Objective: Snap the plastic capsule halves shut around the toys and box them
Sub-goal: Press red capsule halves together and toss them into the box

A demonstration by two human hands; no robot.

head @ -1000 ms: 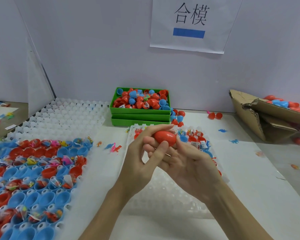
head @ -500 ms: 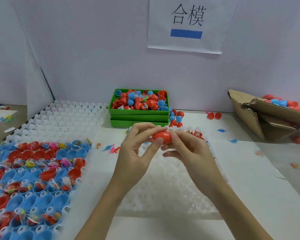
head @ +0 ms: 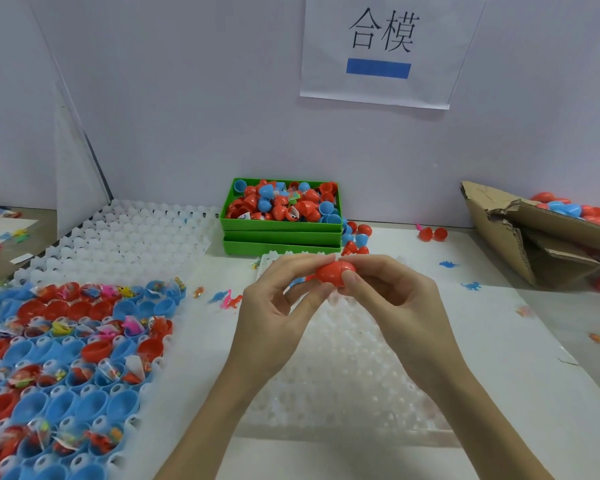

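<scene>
Both hands, left hand (head: 274, 306) and right hand (head: 392, 299), pinch the red capsule (head: 333, 273), axis nine-to-three; cardboard box (head: 520, 244) lies toward two o'clock, nearer the right.

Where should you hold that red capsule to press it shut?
By its two rounded ends, one hand from each side. The red capsule lies sideways with its seam upright in the middle, so the left hand and right hand pinch opposite halves and push inward.
</scene>
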